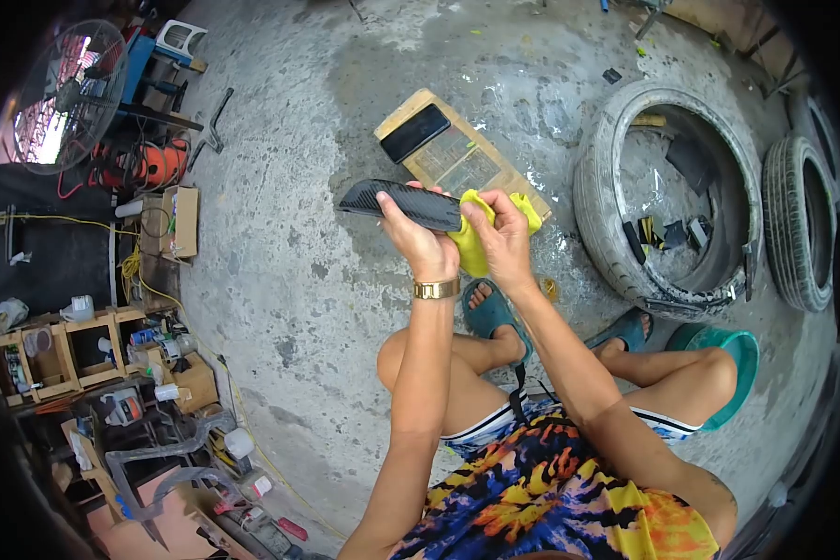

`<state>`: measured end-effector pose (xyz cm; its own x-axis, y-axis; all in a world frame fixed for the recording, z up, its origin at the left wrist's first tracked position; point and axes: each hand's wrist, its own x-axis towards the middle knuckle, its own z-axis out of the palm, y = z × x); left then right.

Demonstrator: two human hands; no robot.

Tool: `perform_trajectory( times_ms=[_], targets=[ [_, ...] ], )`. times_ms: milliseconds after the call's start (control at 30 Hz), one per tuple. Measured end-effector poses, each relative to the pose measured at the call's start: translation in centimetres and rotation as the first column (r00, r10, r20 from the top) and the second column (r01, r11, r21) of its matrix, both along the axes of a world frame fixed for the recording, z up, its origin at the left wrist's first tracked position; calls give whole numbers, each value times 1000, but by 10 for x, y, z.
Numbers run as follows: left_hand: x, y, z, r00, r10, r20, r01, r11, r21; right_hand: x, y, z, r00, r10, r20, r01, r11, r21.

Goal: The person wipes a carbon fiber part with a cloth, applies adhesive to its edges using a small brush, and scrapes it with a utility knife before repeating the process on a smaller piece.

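While the left hand (pixel 418 241) grasps the black carbon-patterned piece (pixel 427 207), thumb on its upper face and fingers wrapping the far edge, the right hand (pixel 504 245) pinches a yellow cloth (pixel 471 248) bunched against the piece's 3 o'clock end. Both grips closed on something. Piece is held above the concrete floor (pixel 280 280), long side roughly 9 to 3, its narrower end toward 9. Gold watch (pixel 436 289) on the left wrist.

Clock below is centred on the piece. Wooden board (pixel 525 186) lies on the floor, 1 to 2 o'clock, dark phone (pixel 415 133) on its upper-left part, about 12. Sandals (pixel 484 318) toward 5 and 4, teal bucket (pixel 749 373) at 4, behind the knee. Big worn tyre (pixel 603 177) flat at 3, scraps inside its ring; second tyre (pixel 786 224) just beyond. Carton (pixel 186 222) at 9, fan (pixel 69 97) near 10, wooden rack (pixel 58 373) at 8.
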<state>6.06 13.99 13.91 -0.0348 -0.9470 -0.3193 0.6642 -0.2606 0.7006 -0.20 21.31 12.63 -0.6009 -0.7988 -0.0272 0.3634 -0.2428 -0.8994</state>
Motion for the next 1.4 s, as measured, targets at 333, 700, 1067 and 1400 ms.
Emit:
perform_trajectory(
  times_ms=[333, 700, 1067, 1400],
  targets=[
    [6, -10, -7, 979, -83, -185, 117, 977, 180, -1, -4, 10, 951, -43, 307, 77, 992, -99],
    [5, -11, -23, 992, -43, -117, 71, 968, 243, -1, -20, -12, 935, -189, -301, 208, 978, 31],
    [0, -4, -9, 996, -11, -88, 29, 978, 207, -7, -9, 12, 767, -157, -621, 164, 985, -47],
    [-3, -9, 20, 999, -41, -6, 40, 991, -129, -99, -35, -6, 859, -22, -511, 149, 967, 209]
  ],
)
